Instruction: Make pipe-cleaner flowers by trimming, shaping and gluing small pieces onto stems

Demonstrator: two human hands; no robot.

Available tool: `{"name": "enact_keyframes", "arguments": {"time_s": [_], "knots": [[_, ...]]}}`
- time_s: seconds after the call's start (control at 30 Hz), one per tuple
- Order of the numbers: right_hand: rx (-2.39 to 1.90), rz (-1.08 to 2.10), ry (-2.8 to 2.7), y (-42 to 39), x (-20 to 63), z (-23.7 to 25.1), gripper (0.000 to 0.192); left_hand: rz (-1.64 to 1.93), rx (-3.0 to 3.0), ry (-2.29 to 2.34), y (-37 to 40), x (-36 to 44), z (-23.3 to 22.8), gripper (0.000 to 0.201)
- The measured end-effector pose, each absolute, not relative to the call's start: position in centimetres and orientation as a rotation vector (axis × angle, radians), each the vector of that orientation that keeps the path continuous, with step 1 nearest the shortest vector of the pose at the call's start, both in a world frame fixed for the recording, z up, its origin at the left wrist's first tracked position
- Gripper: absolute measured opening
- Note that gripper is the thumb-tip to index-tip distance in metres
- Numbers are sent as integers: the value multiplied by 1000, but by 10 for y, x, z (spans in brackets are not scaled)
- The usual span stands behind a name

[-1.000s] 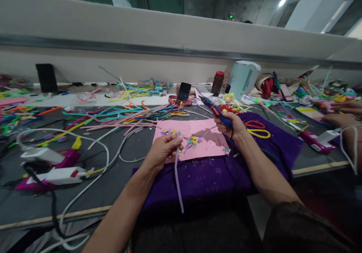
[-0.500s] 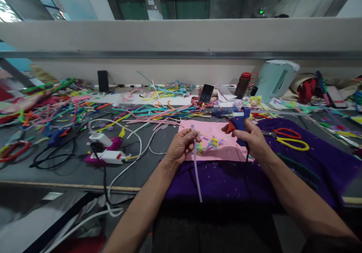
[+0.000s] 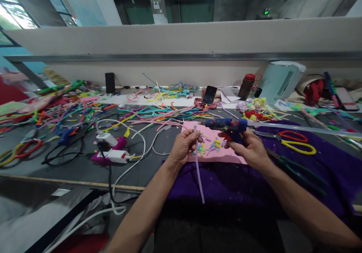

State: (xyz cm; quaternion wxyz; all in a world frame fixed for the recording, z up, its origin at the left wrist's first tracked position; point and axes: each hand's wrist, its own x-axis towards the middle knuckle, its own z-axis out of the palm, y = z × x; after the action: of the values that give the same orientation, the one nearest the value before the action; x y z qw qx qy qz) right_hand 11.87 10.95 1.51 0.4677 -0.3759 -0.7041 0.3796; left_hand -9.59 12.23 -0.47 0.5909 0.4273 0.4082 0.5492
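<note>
My left hand pinches a pale lilac pipe cleaner, whose long end hangs down in front of the purple cloth. A small lilac tip pokes out above the fingers. In my right hand is a blue hot glue gun, its nozzle pointing left toward the pipe cleaner's top, a short gap away. A long clear glue stick sticks out of its back. Under both hands lies a pink sheet strewn with short cut pipe cleaner pieces in yellow, lilac and teal.
Red-and-yellow scissors and dark green-handled pliers lie on the right. Power strips with tangled cables are on the left. Behind are loose pipe cleaners, a phone, a bottle and a kettle.
The glue gun has moved left and down and turned level, bringing its nozzle closer to the pipe cleaner. My left hand keeps its pinch. The whole view has shifted slightly.
</note>
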Motion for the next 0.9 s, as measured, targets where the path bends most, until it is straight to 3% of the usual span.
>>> {"name": "enact_keyframes", "arguments": {"time_s": [0.43,0.9], "knots": [[-1002,584,-1920,104,119,10,20,1288,1000,954,124,-98,-9,29],[-1032,394,-1970,106,119,7,19,1267,1007,968,123,-97,-8,30]]}}
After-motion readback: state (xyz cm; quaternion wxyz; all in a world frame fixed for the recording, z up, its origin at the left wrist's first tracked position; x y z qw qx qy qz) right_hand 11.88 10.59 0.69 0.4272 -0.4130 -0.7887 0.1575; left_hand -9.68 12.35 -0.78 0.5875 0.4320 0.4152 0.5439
